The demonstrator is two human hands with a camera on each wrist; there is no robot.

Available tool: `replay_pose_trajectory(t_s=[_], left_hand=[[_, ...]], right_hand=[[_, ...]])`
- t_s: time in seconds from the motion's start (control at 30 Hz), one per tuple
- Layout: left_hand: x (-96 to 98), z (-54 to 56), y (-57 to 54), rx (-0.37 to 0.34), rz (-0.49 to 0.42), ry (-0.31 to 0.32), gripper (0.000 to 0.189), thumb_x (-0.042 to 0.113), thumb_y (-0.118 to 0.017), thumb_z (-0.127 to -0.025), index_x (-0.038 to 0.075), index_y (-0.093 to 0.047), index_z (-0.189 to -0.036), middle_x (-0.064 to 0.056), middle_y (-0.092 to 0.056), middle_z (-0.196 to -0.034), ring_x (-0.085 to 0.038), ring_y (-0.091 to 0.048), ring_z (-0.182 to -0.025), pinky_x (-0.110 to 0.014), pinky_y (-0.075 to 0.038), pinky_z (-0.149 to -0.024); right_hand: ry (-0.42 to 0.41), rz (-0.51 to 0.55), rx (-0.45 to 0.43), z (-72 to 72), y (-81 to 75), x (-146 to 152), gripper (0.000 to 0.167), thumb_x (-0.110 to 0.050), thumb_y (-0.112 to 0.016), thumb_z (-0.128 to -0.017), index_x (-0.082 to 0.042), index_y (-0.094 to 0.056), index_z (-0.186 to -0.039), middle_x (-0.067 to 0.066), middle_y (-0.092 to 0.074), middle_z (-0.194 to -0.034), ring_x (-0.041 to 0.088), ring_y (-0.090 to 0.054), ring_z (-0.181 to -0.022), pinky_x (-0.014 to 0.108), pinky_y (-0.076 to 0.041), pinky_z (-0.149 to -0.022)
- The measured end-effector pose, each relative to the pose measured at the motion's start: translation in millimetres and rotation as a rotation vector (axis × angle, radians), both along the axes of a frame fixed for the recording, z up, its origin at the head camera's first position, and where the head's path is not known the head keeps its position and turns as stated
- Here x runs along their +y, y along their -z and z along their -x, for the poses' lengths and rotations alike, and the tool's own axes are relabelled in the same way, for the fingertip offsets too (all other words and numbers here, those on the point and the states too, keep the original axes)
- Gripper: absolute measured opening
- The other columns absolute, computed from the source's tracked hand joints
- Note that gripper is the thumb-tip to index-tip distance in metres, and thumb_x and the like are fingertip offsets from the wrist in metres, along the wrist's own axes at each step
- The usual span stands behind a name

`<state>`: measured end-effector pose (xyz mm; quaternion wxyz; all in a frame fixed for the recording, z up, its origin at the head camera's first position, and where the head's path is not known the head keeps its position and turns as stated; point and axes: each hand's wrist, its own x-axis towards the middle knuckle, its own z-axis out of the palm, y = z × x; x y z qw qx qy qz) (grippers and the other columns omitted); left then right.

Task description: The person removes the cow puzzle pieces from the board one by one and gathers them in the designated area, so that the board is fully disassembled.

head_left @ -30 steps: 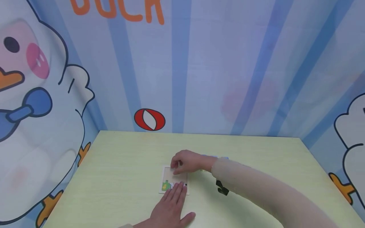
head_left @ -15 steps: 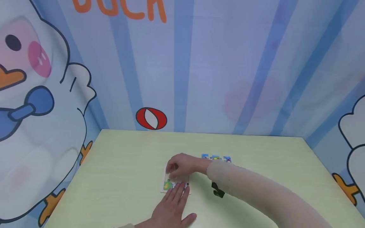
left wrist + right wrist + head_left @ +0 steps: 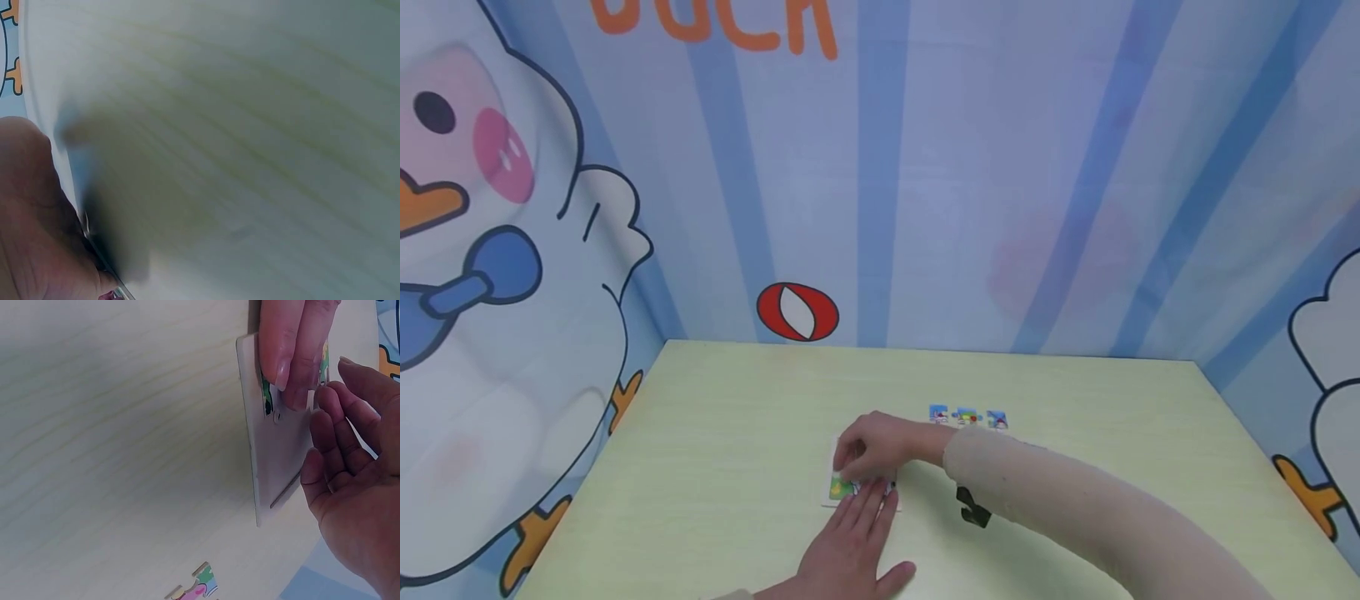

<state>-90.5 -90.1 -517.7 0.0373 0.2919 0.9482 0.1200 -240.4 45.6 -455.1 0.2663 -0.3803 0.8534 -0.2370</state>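
Note:
My left hand [image 3: 853,546] lies flat with fingers extended, its fingertips resting on the lower part of a small puzzle board [image 3: 827,502]. A green puzzle piece [image 3: 839,488] shows in the lower left corner of the board. Over the board's left side, my right hand [image 3: 876,446] bends its fingers down close to that piece. In the right wrist view, the right fingertips [image 3: 326,400] sit at the board [image 3: 275,469], beside my left fingers [image 3: 281,350]. The hands hide part of the pieces. Whether my right hand pinches a piece is hidden.
Loose puzzle pieces lie in a row beyond my right forearm: a blue one [image 3: 938,413], a green-and-yellow one [image 3: 967,416] and another blue one [image 3: 997,419]. The right wrist view shows a loose piece [image 3: 199,586] on the pale table [image 3: 737,417]. A printed curtain [image 3: 947,167] stands behind.
My right hand has moved down across the board, from its upper part toward the green piece. The loose pieces behind the forearm have come into view. My left hand stays put.

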Motion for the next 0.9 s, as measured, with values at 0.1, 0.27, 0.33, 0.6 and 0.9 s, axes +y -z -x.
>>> replay_pose_trajectory(t_s=[0.1, 0.27, 0.33, 0.6, 0.9], left_hand=[[-0.5, 0.1, 2.2, 0.011, -0.003, 0.0, 0.088, 0.07, -0.03, -0.109, 0.001, -0.038, -0.164, -0.018, -0.031, -0.173, -0.031, -0.031, -0.16, -0.049, -0.034, -0.126], [-0.8, 1.2, 4.8, -0.008, -0.013, 0.0, 0.09, 0.071, -0.027, -0.109, 0.001, -0.036, -0.165, -0.018, -0.029, -0.174, -0.031, -0.028, -0.161, -0.049, -0.032, -0.126], [-0.7, 1.2, 5.0, -0.004, -0.009, 0.001, 0.091, 0.072, -0.026, -0.109, 0.001, -0.036, -0.165, -0.018, -0.028, -0.174, -0.031, -0.027, -0.162, -0.049, -0.032, -0.126], [-0.6, -1.2, 1.1, 0.044, 0.022, -0.001, 0.086, 0.068, -0.033, -0.11, 0.001, -0.039, -0.164, -0.018, -0.032, -0.173, -0.031, -0.03, -0.161, -0.047, -0.033, -0.126], [0.4, -2.6, -0.6, 0.038, 0.052, -0.004, 0.086, 0.068, -0.033, -0.11, 0.002, -0.038, -0.164, -0.017, -0.03, -0.174, -0.029, -0.029, -0.161, -0.046, -0.032, -0.127]], right_hand=[[-0.006, -0.007, 0.003, -1.1, -0.6, -0.2, 0.006, -0.019, -0.076, -0.101, -0.02, -0.081, -0.104, -0.016, -0.07, -0.088, 0.002, -0.063, -0.081, 0.02, -0.053, -0.08], [0.021, -0.016, 0.0, -1.3, -0.6, 1.6, 0.006, -0.02, -0.078, -0.1, -0.02, -0.082, -0.104, -0.016, -0.071, -0.088, 0.001, -0.065, -0.082, 0.019, -0.054, -0.081], [0.032, -0.012, -0.014, -1.4, -0.4, 2.5, 0.006, -0.019, -0.078, -0.1, -0.019, -0.082, -0.104, -0.016, -0.072, -0.088, 0.001, -0.065, -0.082, 0.019, -0.054, -0.081], [0.025, 0.001, -0.058, -4.4, -0.7, 2.7, 0.009, -0.021, -0.08, -0.099, -0.017, -0.084, -0.106, -0.015, -0.074, -0.089, 0.001, -0.066, -0.083, 0.02, -0.054, -0.082], [0.073, 0.023, -0.095, -8.2, 0.1, 3.4, 0.006, -0.02, -0.08, -0.098, -0.018, -0.081, -0.103, -0.013, -0.073, -0.09, 0.002, -0.066, -0.083, 0.02, -0.054, -0.083]])
